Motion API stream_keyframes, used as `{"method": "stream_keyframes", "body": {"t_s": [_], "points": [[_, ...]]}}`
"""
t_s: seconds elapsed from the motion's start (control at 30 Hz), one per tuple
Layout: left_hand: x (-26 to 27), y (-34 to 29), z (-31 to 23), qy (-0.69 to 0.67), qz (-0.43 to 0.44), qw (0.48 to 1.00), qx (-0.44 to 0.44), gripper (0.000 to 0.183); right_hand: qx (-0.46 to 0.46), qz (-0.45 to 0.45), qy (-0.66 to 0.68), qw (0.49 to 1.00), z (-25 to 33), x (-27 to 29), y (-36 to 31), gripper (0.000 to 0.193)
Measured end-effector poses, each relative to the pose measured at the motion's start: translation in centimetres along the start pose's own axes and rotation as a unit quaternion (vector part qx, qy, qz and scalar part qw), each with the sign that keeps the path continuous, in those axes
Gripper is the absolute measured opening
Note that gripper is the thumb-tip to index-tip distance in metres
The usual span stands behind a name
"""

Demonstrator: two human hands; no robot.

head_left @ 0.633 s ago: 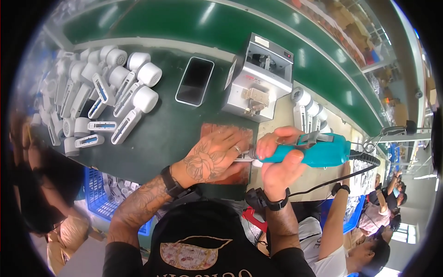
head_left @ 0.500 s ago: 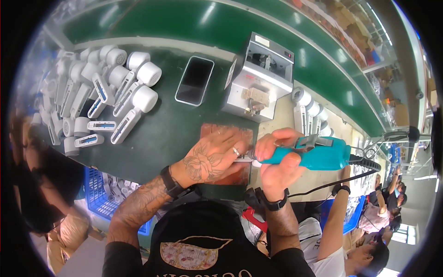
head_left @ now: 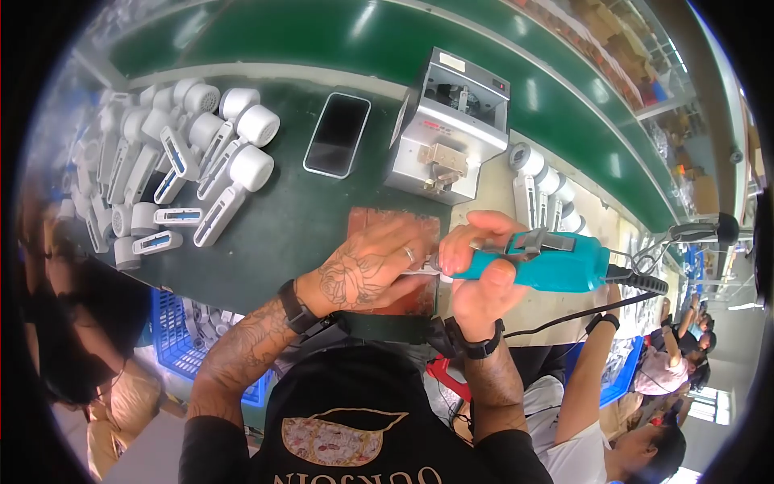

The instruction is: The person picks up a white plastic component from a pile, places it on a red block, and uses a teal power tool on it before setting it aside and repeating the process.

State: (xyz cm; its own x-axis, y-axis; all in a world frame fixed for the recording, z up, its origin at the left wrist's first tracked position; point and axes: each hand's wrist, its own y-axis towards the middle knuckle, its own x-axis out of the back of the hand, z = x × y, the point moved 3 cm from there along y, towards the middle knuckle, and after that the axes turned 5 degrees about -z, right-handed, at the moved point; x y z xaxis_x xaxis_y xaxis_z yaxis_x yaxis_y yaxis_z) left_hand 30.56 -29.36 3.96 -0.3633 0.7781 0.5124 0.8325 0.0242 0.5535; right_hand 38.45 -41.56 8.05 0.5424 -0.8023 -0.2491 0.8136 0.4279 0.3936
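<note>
My right hand (head_left: 488,278) is wrapped round a teal electric screwdriver (head_left: 556,262), which lies almost level with its cord trailing off to the right. The tool's nose points left at a white plastic part (head_left: 423,270), and whether the bit touches it is hidden by my fingers. My left hand (head_left: 371,270) holds that part down with bent fingers. Most of the part is covered, so its full shape does not show. Underneath is a reddish-brown pad (head_left: 371,218) on the green tabletop (head_left: 298,250).
White handheld devices with round heads (head_left: 254,125) crowd the left of the table. A phone (head_left: 339,133) and a grey metal machine (head_left: 447,121) stand beyond my hands. More white devices (head_left: 528,161) lie at right. Blue crates (head_left: 169,339) flank the table; a co-worker's arm (head_left: 592,371) is close by.
The hands and screwdriver hold nearly the same pose, the fingers of my left hand slightly more bunched. The whole view has shifted a little.
</note>
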Motion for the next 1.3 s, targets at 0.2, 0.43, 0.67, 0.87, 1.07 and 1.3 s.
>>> {"method": "stream_keyframes", "body": {"t_s": [0.2, 0.43, 0.67, 0.87, 1.07, 1.3], "points": [[-0.3, 0.0, 0.4, 0.005, -0.009, 1.0, 0.009, 0.033, -0.004, -0.026, -0.017, 1.0, 0.5, -0.2, 0.2, 0.068], [0.6, 0.8, 1.1, 0.056, 0.113, 0.99, 0.07, 0.048, 0.026, -0.033, 0.001, 0.999, 1.9, -0.1, 2.9, 0.053], [-0.2, -0.3, 0.8, 0.085, 0.059, 0.995, 0.014, 0.051, 0.038, -0.072, -0.088, 0.993, -0.6, -0.9, 8.0, 0.037], [-0.3, -0.3, 0.8, 0.114, 0.036, 0.992, 0.029, 0.046, 0.062, -0.041, -0.133, 0.988, -3.0, -0.9, 8.5, 0.025], [0.2, -0.3, 1.1, 0.099, 0.031, 0.994, 0.044, 0.044, -0.006, -0.011, -0.133, 0.991, -1.7, -1.6, 7.0, 0.027], [0.0, -0.2, 0.9, 0.109, 0.028, 0.993, 0.026, 0.057, -0.02, -0.031, -0.086, 0.996, 0.0, 1.0, 2.7, 0.053]]}}
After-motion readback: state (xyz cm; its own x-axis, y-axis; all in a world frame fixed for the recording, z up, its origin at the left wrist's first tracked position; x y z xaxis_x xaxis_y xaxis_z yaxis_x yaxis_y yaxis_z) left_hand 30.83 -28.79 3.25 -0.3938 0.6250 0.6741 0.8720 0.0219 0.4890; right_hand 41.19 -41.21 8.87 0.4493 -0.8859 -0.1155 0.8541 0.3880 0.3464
